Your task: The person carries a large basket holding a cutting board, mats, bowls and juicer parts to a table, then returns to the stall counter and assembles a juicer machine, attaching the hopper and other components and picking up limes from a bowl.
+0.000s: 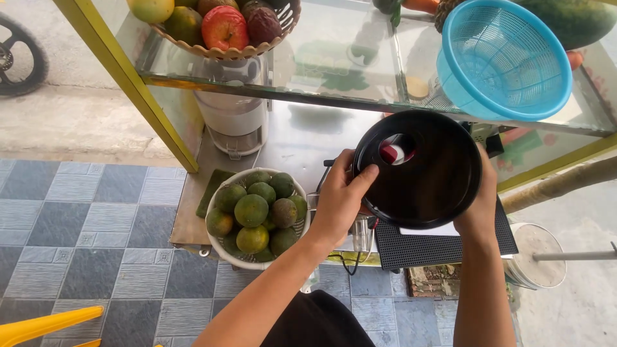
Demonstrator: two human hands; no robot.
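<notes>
Over the steel counter, both hands grip a glossy black round lid with a small opening, the left hand pinching its near rim, the right hand mostly hidden behind its far edge, beside a white basket of green oranges and below a blue mesh colander.

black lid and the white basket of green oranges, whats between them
In the head view, the left hand lies between them: it grips the left edge of the black lid, just right of the basket of green oranges. The right hand holds the lid's far side.
</notes>
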